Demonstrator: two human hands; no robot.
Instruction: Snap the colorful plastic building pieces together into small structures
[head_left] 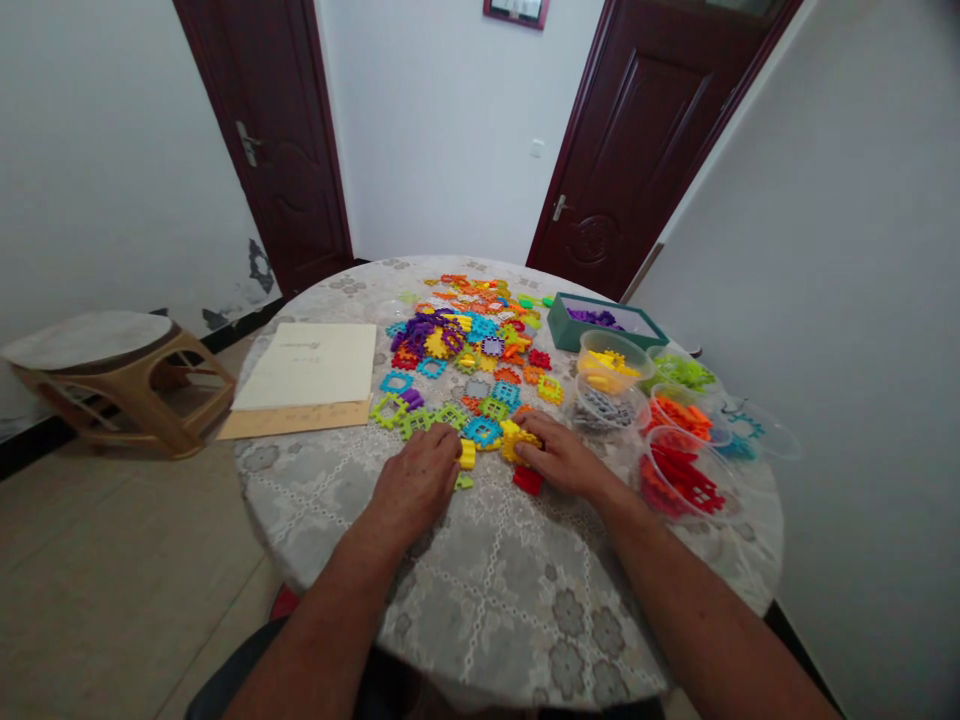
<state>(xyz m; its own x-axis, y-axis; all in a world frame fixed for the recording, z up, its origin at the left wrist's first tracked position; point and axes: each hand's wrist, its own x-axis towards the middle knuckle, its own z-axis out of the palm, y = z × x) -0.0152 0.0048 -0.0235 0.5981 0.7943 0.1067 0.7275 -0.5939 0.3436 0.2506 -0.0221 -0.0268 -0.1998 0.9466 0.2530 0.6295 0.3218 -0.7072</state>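
Note:
My right hand (561, 456) is closed around yellow toothed building pieces (517, 440), the thumb lying across their front. A red building piece (527, 481) lies just below these fingers on the table. Opposite, my left hand (421, 472) has its fingers curled, with a yellow building piece (467, 455) at the fingertips; part of the grip is hidden behind the hand. Near the left thumb lies a small lime-green piece (464, 482). Between and beyond both hands spreads a heap of colourful plastic pieces, including a blue square frame (481, 432) and a purple cluster (429, 332).
Clear tubs on the right hold red pieces (686, 478), orange pieces (679, 415), grey pieces (602, 408) and yellow pieces (609, 368). Behind them is a green box (562, 325) with purple pieces. Left lies an open paper folder (307, 365); a stool (142, 385) stands beyond the table edge.

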